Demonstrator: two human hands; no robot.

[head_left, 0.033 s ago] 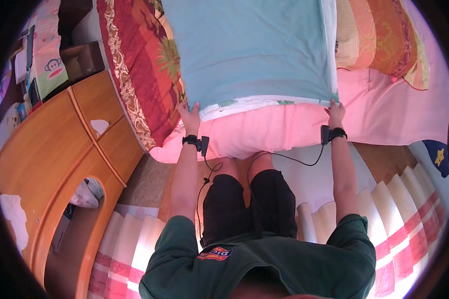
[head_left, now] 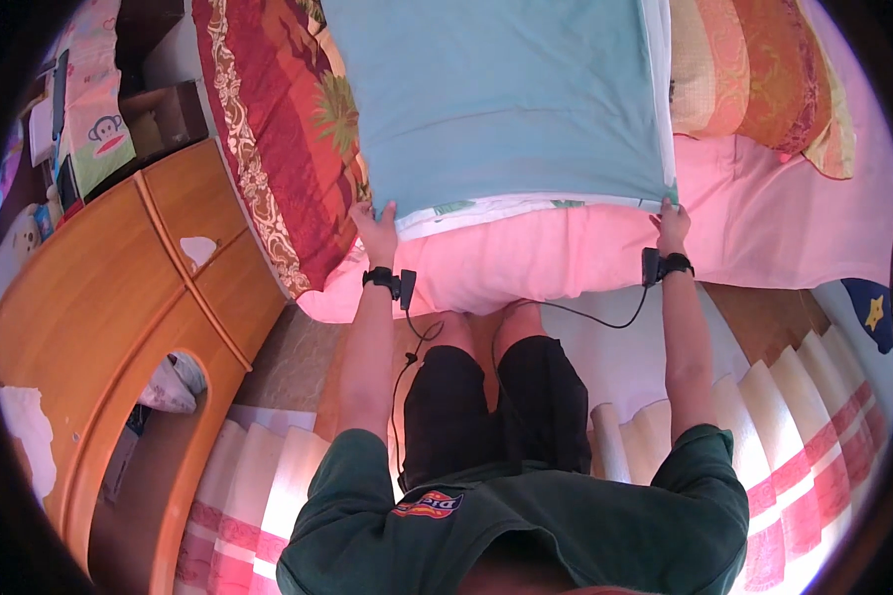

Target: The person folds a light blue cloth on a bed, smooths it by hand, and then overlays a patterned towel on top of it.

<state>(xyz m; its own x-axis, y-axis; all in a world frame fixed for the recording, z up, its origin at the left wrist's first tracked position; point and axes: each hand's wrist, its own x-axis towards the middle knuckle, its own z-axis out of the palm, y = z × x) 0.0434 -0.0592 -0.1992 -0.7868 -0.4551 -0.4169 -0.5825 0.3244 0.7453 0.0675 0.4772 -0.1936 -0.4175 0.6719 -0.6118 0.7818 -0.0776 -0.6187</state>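
Note:
A blue-green quilt [head_left: 511, 109] lies spread flat in front of me, and its white underside with green leaf print shows along the near edge. At its near left corner is my left hand [head_left: 375, 230], fingers closed on the edge with the thumb uppermost. My right hand [head_left: 673, 228] pinches the near right corner. The quilt lies over a pink bedsheet [head_left: 526, 260], which hangs over the bed's near side. Both wrists carry black straps with small dark boxes and thin cables.
A red patterned cover [head_left: 283, 149] lies left of the quilt; an orange patterned pillow [head_left: 764, 69] rests at the right. A wooden cabinet [head_left: 119, 268] with an oval opening stands on the left. Pale curtains with red bands [head_left: 784, 476] hang behind me, close to both arms.
My right hand has shifted slightly to the right, drawing the quilt's right corner with it. My left hand stays in nearly the same place.

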